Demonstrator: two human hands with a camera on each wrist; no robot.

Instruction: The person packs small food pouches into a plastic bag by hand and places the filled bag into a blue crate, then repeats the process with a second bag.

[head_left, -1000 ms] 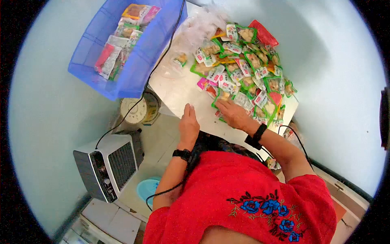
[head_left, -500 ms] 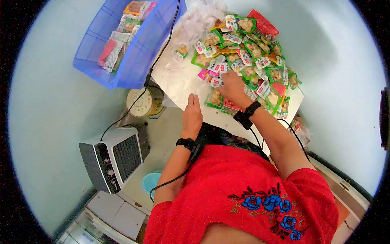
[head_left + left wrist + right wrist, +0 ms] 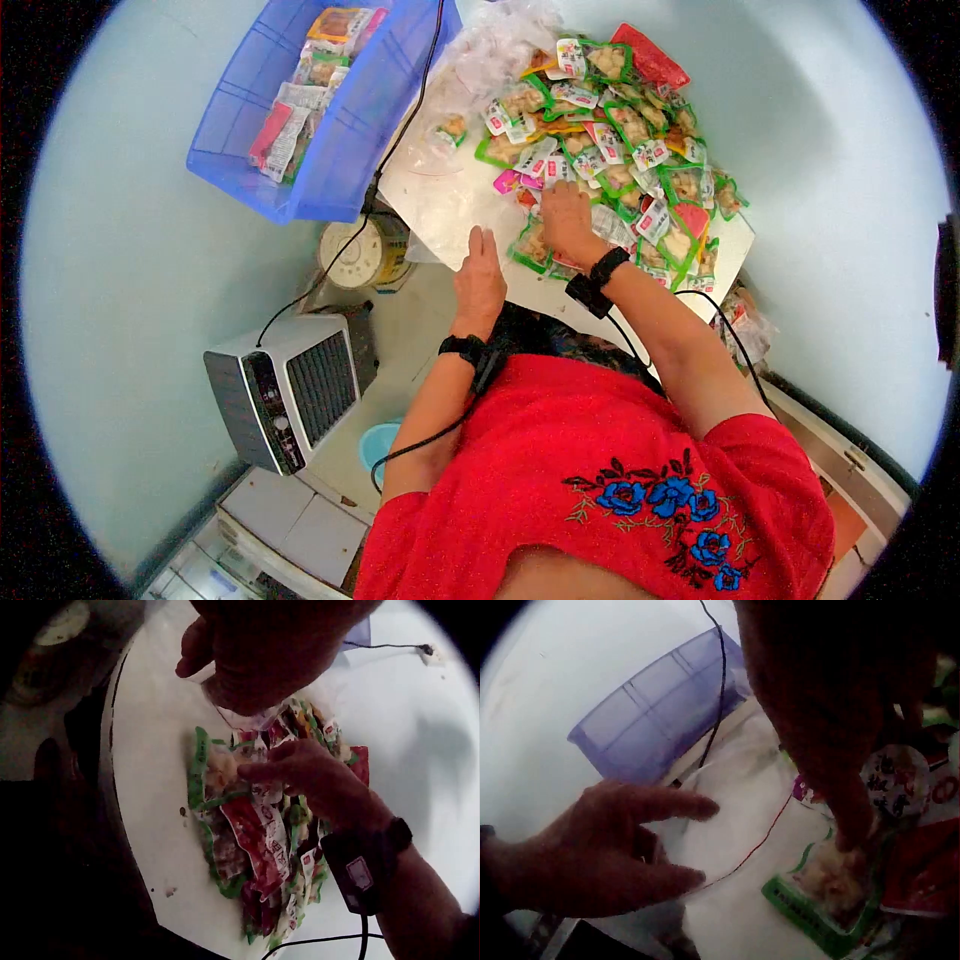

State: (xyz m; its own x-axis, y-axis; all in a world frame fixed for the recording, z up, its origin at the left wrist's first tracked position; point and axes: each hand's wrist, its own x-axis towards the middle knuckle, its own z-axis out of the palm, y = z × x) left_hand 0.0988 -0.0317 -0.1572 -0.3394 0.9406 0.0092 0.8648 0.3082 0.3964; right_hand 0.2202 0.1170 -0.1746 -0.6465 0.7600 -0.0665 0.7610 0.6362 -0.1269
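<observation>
My left hand (image 3: 481,282) is at the near left edge of the white table. In the right wrist view, its fingers and thumb hold the side of a clear plastic bag (image 3: 739,776) with a red line along it. Over the near edge of a heap of food packets (image 3: 610,145) is my right hand (image 3: 568,222). A green-edged packet (image 3: 829,889) with pale contents lies under one of its fingertips. Red packets (image 3: 251,836) lie close by in the left wrist view. Whether the right hand grips a packet I cannot tell, as its fingers are partly hidden.
A blue crate (image 3: 330,140) holding packets stands at the left. Crumpled plastic bags (image 3: 490,50) lie at the back of the white table (image 3: 730,245). A black cable (image 3: 400,125) hangs past the crate. On the floor are a round tub (image 3: 352,255) and a white-and-black appliance (image 3: 285,390).
My right hand has moved away from the table's near edge, farther onto the heap, uncovering the green-edged packet. The left hand keeps nearly the same pose. The head view has shifted slightly.
</observation>
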